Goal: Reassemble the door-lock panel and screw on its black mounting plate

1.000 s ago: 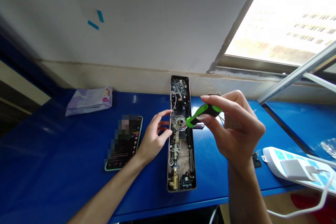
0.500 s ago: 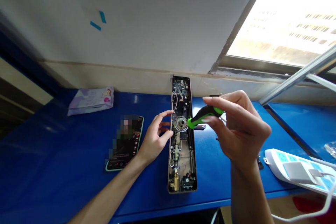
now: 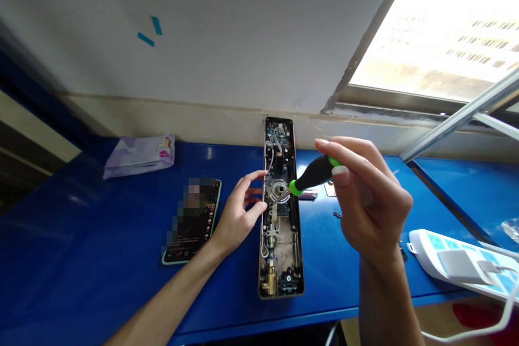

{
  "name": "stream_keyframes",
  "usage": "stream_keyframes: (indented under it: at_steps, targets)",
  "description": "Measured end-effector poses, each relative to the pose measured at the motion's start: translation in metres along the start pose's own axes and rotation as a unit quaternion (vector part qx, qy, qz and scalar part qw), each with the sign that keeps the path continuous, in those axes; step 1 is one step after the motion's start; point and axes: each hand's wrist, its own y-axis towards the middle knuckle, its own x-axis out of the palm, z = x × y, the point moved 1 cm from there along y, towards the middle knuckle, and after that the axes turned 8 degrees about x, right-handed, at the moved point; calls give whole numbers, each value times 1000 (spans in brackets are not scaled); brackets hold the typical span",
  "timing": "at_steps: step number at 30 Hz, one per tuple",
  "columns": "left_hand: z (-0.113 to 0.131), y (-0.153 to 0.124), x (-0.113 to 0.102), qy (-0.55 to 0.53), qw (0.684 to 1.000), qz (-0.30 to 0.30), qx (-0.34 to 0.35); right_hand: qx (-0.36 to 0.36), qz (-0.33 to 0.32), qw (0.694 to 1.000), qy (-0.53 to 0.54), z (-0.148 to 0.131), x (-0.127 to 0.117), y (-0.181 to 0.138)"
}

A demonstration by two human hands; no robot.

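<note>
An open door-lock body lies lengthwise on the blue table, its wires, brass parts and round hub exposed. My left hand rests against the lock's left edge, thumb and fingers curled loosely on the rim. My right hand pinches the black and green handle of a screwdriver. The screwdriver slants down to the left, and its tip meets the round hub near the lock's middle.
A phone with a lit screen lies left of my left hand. A tissue pack sits at the back left. A white power strip with a plug and cable lies at the right. Small screws and a flat part lie right of the lock.
My right hand has turned on the screwdriver handle, so more black and less green shows. The left hand and the lock have stayed put.
</note>
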Motion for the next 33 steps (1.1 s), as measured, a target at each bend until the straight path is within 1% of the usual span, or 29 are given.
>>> stream_keyframes:
  at_steps: [2,3,6,9,11,13,15,17,20,23,25,27,31,33]
  targets:
    - [0,0,0,0,1000,1,-2,6,-38,999,25,-2,0,0]
    - [0,0,0,0,1000,1,-4,2,-47,998,37,-3,0,0]
    - [0,-1,1,-2,1000,3,-4,-18,-22,999,45,-2,-1,0]
    - [1,-1,0,-3,1000,4,-1,-31,13,999,15,1,-1,1]
    - [1,0,1,-3,1000,2,0,-32,18,999,-5,1,-1,1]
    - [1,0,1,-1,1000,0,0,-22,-4,1000,-4,0,-1,2]
    - [2,0,1,1,1000,0,0,-15,-45,999,16,-3,1,2]
    - [2,0,1,2,1000,3,0,-19,-67,997,40,-7,2,3]
    - [4,0,1,1,1000,5,1,-27,-43,998,45,-9,2,3]
    - [5,0,1,3,1000,7,1,-24,4,1000,10,-8,2,3]
    - [5,0,1,6,1000,7,1,-21,15,1000,-12,-7,2,3]
    - [5,0,1,6,1000,6,0,-15,-10,1000,-7,-6,1,3]
    - [4,0,1,0,1000,6,-1,11,-101,993,60,-7,0,1]
    - [4,0,1,-6,1000,4,-2,8,-102,993,62,-9,-1,1]
